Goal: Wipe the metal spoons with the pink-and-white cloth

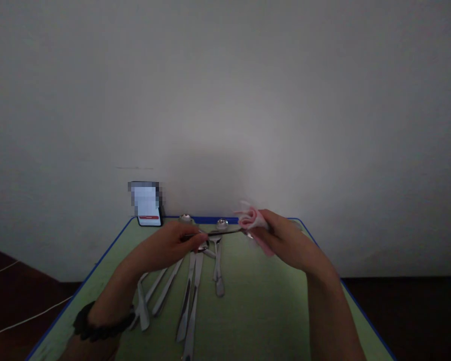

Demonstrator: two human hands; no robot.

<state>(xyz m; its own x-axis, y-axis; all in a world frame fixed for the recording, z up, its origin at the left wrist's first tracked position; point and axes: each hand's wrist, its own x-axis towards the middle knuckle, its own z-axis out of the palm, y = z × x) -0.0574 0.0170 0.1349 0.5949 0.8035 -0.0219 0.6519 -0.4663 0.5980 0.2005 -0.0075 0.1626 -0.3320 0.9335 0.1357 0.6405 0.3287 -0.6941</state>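
Note:
My left hand (169, 244) is closed on one end of a thin metal piece of cutlery (224, 232), held level above the table. My right hand (287, 243) grips a folded pink cloth (251, 219) wrapped around the other end. Cloth and fingers cover that end, so its kind cannot be told. Below my left hand lie several long knives (190, 306) with shiny blades. A spoon (222, 224) lies at the table's far edge, and a fork (216, 245) is just beneath the held piece. More cutlery handles (143, 308) show near my left wrist.
A phone (146, 203) with a lit screen leans against the pale wall (225, 100) at the far left corner. The green table (263, 311) has a blue edge. White cables (30, 318) run along the dark floor at left.

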